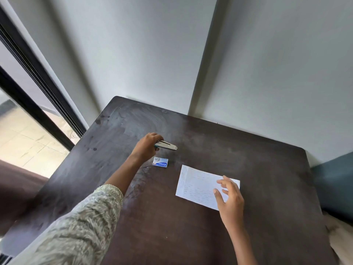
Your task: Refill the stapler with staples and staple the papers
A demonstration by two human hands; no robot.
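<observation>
Dark wooden counter (191, 236), smudged and pale-streaked toward 11 o'clock. Small blue staple box (160, 162) lying flat just left of centre; white lined papers (198, 186) flat at 4 o'clock from it, well apart.

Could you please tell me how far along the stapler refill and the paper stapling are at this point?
Nothing looks finished yet. The left hand is closed on the stapler at the far side of the table. The staple box lies shut beside it. The right hand hovers open over the papers. Loading the staples and stapling both remain.
</observation>
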